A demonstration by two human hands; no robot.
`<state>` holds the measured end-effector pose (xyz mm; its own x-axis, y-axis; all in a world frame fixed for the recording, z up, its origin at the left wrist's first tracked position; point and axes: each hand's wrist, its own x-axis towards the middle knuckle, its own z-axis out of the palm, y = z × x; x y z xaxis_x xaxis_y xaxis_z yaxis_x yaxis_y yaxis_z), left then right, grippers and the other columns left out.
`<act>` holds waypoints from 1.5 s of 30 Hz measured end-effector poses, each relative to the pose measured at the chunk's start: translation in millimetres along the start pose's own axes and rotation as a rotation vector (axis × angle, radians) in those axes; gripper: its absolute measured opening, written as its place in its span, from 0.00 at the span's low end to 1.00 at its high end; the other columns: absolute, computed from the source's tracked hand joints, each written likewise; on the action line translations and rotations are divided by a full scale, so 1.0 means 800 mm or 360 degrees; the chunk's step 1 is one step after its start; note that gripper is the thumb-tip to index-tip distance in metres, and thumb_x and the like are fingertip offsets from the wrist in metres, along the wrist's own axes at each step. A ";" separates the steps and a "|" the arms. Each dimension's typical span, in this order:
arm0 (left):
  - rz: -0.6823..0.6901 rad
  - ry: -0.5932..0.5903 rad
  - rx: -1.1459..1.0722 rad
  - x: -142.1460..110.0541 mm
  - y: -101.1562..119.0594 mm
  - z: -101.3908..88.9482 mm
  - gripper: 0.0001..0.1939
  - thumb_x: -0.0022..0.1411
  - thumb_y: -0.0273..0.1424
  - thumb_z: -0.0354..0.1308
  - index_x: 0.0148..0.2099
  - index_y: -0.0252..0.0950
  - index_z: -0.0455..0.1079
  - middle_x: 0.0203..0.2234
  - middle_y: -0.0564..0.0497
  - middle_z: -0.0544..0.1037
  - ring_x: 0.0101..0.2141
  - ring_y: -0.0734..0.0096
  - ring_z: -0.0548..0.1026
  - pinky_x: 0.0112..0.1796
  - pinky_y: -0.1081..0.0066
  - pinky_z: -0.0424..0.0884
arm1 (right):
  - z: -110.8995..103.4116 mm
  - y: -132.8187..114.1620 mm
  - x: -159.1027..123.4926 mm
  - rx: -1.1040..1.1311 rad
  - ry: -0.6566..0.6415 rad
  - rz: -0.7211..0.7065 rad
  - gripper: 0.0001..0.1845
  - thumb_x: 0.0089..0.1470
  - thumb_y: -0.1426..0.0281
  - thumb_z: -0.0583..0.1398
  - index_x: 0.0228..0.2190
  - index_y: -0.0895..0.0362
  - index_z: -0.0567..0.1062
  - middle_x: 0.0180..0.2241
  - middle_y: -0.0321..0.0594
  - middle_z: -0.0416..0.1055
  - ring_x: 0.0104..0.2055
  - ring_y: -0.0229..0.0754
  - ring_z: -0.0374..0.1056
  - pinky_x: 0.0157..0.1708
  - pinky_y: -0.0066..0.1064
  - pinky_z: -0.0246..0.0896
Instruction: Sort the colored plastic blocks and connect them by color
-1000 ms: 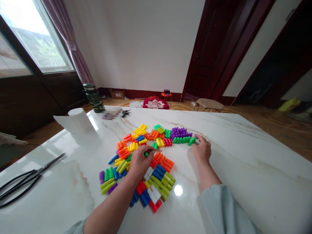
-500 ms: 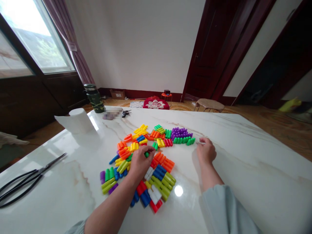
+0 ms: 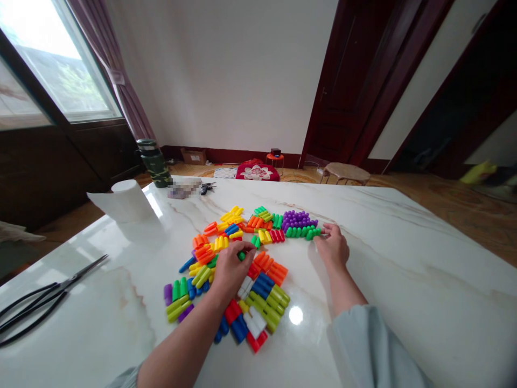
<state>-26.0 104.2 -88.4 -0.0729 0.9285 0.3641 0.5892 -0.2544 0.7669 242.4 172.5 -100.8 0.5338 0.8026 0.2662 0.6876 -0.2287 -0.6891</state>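
Note:
Over the middle of the pile, my left hand (image 3: 232, 267) is closed with its fingers pinched round a green bullet-shaped plastic block (image 3: 241, 255). Most of that block is hidden by the fingers. My right hand (image 3: 334, 248) is at the right end of a row of green blocks (image 3: 299, 232), thumb and fingers closed at the end block (image 3: 317, 232). Purple blocks (image 3: 298, 219) stand packed behind that row. Red blocks (image 3: 277, 236) and yellow blocks (image 3: 264, 237) lie to its left. Orange blocks (image 3: 271, 265) and lime blocks (image 3: 269, 308) lie to the right of my left hand.
Long-handled scissors (image 3: 60, 291) lie at the left of the marble-patterned table (image 3: 404, 258). A paper roll (image 3: 129, 200), a camouflage flask (image 3: 154, 164) and small pliers (image 3: 207, 187) are at the far left. A round stool (image 3: 346, 172) stands beyond the table.
My right hand let go of the end green block and drew back to the right, then returned to it. That block now sits against the row. My left hand stays in place.

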 end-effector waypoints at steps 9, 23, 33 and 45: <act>0.0056 0.0010 0.0008 0.001 -0.002 0.001 0.07 0.56 0.30 0.58 0.35 0.37 0.77 0.30 0.52 0.81 0.33 0.67 0.78 0.37 0.69 0.72 | 0.002 -0.002 -0.002 -0.0074 -0.0063 -0.0012 0.23 0.41 0.70 0.61 0.43 0.51 0.70 0.40 0.38 0.77 0.41 0.48 0.69 0.40 0.36 0.57; -0.0001 0.0006 -0.0024 0.001 -0.002 0.000 0.07 0.57 0.29 0.57 0.35 0.37 0.77 0.30 0.52 0.81 0.33 0.66 0.78 0.39 0.68 0.72 | 0.000 0.011 0.005 -0.0151 0.0143 0.0069 0.17 0.48 0.70 0.55 0.40 0.53 0.76 0.41 0.44 0.72 0.38 0.47 0.68 0.35 0.34 0.58; 0.0002 -0.0003 -0.0021 0.001 -0.001 0.000 0.07 0.57 0.29 0.57 0.35 0.37 0.77 0.30 0.52 0.81 0.33 0.66 0.79 0.39 0.68 0.72 | 0.009 0.010 0.006 -0.0135 0.0127 -0.0163 0.20 0.50 0.73 0.52 0.44 0.55 0.76 0.41 0.45 0.71 0.39 0.46 0.66 0.37 0.33 0.56; 0.0033 0.0006 -0.0014 0.001 0.000 0.000 0.07 0.56 0.30 0.57 0.35 0.37 0.77 0.30 0.52 0.81 0.33 0.66 0.78 0.38 0.68 0.72 | 0.017 0.014 0.010 0.0001 0.0117 -0.0177 0.23 0.49 0.74 0.51 0.46 0.59 0.75 0.41 0.46 0.72 0.41 0.46 0.66 0.43 0.34 0.58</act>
<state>-26.0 104.4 -88.0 -0.0635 0.9220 0.3820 0.5833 -0.2763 0.7638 247.6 184.2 -115.4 0.4889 0.7806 0.3895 0.7443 -0.1404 -0.6529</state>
